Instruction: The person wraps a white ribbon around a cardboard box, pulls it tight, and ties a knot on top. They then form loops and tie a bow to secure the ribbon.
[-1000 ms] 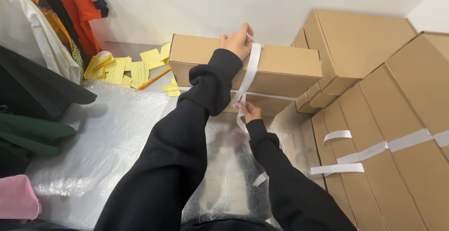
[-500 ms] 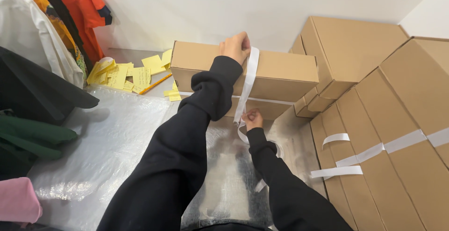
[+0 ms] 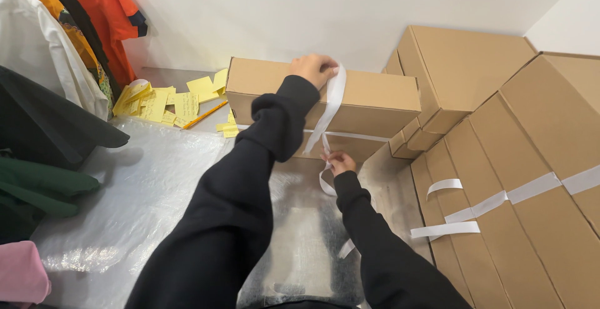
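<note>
The white strap (image 3: 331, 106) is pinned atop the cardboard box (image 3: 369, 96) by the closed left hand (image 3: 312, 69); its lower end is pinched by the right hand (image 3: 339, 162); slack could be let in should either grip slide.

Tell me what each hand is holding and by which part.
The left hand presses the white strap onto the cardboard box top; the right hand pinches the strap at the box's front.

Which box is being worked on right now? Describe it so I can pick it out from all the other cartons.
Start at the white back wall. Against it, between the yellow paper notes and the stacked cartons on the right, lies a flat brown box. Only this one has the left hand on top pressing a white ribbon, which the right hand holds below.
</note>
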